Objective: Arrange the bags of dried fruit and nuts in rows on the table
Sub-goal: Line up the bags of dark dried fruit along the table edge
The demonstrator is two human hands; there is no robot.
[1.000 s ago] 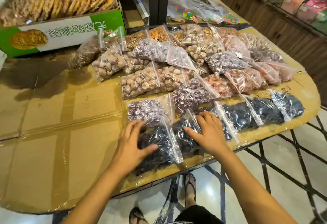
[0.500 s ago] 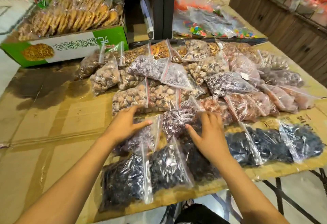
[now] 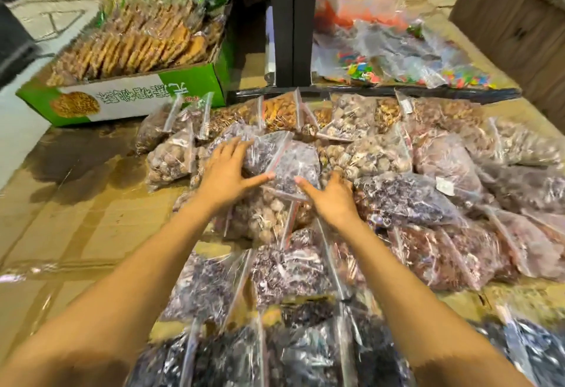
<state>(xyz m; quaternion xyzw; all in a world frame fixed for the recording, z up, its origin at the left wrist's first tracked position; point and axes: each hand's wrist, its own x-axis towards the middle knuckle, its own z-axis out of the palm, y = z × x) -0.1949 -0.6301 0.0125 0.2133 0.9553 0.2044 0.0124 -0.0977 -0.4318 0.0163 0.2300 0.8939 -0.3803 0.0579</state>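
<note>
Both hands are out over the mid pile on the desk [image 3: 91, 203], either side of one purple bag [image 3: 293, 166] that sits tilted on top of other bags [image 3: 382, 154], w/ its zip strip running up & left. left hand [image 3: 227, 172]: palm down, fingers straight & spread, lying on the bag just behind, thumb stretched across to the purple bag's near-left edge. right hand [image 3: 331, 195]: thumb out, tip at the near edge; its fingers are foreshortened at the bag's right side, so can't tell if they bend round it or just rest. Not lifted yet, I'd judge. Handling: thin clear plastic, soft, lumpy fill of small wrapped pieces, so prob. light-to-medium, and it will sag & shift if taken by one corner. Film looks slick, so a flat palm may slide over it. Best hold, imo: both sides of the body low down, or a pinch under the zip strip, the stiffest part. Neighbours overlap, so lift rather than drag. Dark bags [image 3: 232, 353] lie side by side nearest the person; green box [image 3: 146, 99] of biscuits stands well apart, back left.
</note>
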